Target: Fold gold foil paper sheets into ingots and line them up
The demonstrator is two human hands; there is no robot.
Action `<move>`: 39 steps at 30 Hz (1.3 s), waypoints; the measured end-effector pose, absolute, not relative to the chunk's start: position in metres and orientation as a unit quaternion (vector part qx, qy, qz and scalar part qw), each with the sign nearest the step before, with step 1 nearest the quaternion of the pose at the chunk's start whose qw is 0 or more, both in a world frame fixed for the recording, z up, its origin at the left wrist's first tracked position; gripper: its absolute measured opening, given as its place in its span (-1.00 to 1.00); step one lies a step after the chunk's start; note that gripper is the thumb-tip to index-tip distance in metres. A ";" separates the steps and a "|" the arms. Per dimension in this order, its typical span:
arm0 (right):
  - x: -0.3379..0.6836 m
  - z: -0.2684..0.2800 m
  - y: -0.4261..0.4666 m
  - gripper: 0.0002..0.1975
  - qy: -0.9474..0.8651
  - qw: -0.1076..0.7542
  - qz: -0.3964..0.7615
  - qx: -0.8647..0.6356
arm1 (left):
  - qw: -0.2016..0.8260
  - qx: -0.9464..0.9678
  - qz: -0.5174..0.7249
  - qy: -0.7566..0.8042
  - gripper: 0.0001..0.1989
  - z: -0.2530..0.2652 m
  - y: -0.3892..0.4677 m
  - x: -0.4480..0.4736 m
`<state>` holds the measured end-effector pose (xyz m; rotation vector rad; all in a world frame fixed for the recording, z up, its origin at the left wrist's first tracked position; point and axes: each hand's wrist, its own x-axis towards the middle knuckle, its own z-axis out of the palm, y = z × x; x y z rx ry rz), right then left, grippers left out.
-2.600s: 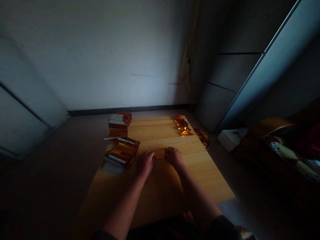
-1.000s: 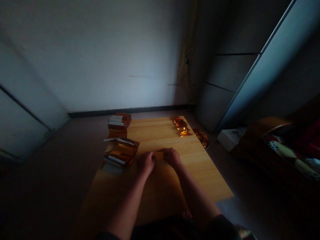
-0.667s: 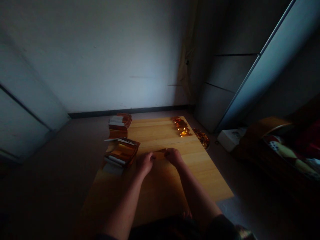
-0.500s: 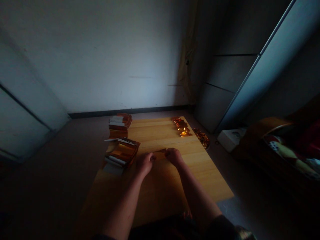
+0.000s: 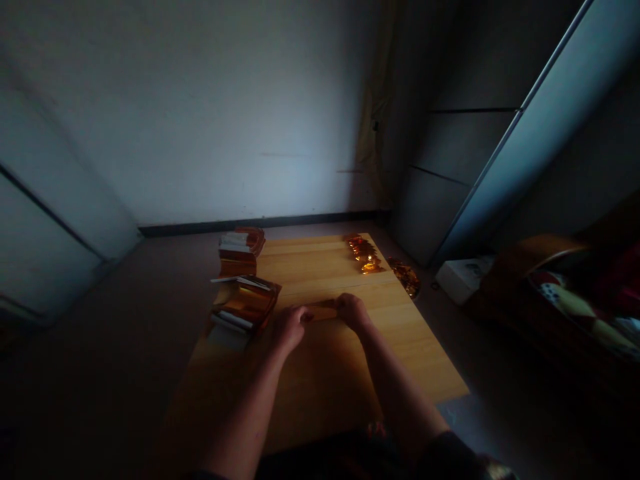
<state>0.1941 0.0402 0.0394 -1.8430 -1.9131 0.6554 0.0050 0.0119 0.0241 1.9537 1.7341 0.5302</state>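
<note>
Between my two hands a sheet of copper-coloured foil paper (image 5: 323,310) is stretched just above the wooden table (image 5: 395,333). Its left end is pinched in my left hand (image 5: 290,325), and the fingers of my right hand (image 5: 352,310) are closed on its right end. Left of my left hand lies a stack of shiny copper foil sheets (image 5: 253,300) with white edges. Behind that stack sits another pile of foil sheets (image 5: 237,261). Folded shiny gold-orange foil pieces (image 5: 365,255) are lined up at the table's far right corner.
Past the table's right edge, a heap of gold foil pieces (image 5: 405,277) is on or near the floor. A white box (image 5: 460,279) stands beside a wooden chair (image 5: 550,253) holding cloth. Grey cabinets (image 5: 445,167) and a white wall (image 5: 240,120) close off the back.
My right hand has moved slightly to the right. More of the foil paper shows between my hands, and it looks wider and flatter. The piles stay where they were.
</note>
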 end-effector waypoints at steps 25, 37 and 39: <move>0.178 0.040 0.035 -0.79 -0.701 0.122 0.158 -0.684 | 0.041 0.752 0.223 0.619 -0.69 0.016 -0.007 0.015; 0.179 0.043 0.039 -0.76 -0.668 0.136 0.201 -0.703 | 0.053 0.753 0.228 0.616 -0.67 0.010 -0.005 0.014; 0.180 0.042 0.041 -0.76 -0.664 0.138 0.206 -0.705 | 0.058 0.756 0.237 0.608 -0.69 0.010 -0.005 0.014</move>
